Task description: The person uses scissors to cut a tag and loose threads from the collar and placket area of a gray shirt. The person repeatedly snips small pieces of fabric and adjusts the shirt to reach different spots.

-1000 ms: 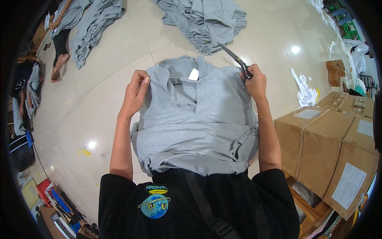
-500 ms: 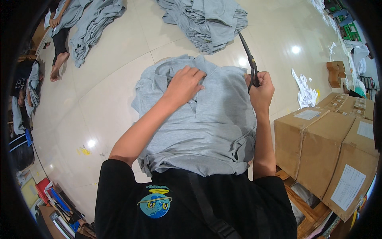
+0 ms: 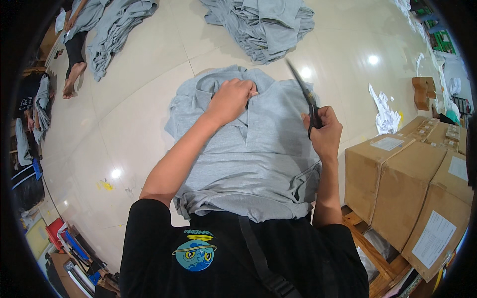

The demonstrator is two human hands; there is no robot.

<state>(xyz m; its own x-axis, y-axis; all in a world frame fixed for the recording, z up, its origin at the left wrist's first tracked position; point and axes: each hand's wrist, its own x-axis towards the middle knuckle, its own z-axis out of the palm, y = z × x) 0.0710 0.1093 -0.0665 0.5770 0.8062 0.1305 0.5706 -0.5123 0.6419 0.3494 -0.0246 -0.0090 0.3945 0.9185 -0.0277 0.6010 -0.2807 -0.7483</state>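
Observation:
A grey collared shirt (image 3: 276, 129) lies spread over my lap, its collar on the far side and its front opening running toward me. With curled fingers my left hand (image 3: 232, 102) pinches the edge of that opening just below the collar. My right hand (image 3: 325, 131) grips a pair of black scissors (image 3: 304, 92) by the handles, at the shirt's right side. The long blades point up and to the left, above the shirt's far right shoulder, and look closed or nearly so.
A heap of grey shirts (image 3: 268, 27) lies on the tiled floor ahead. Taped cardboard boxes (image 3: 407, 174) stand close on my right, beyond them white scraps (image 3: 385, 111). At the far left another person's bare foot (image 3: 74, 79) shows beside more grey garments (image 3: 119, 37).
My right hand has lowered slightly, bringing the scissors nearer and tilting them further left. My left hand's fingers have closed on the opening's edge.

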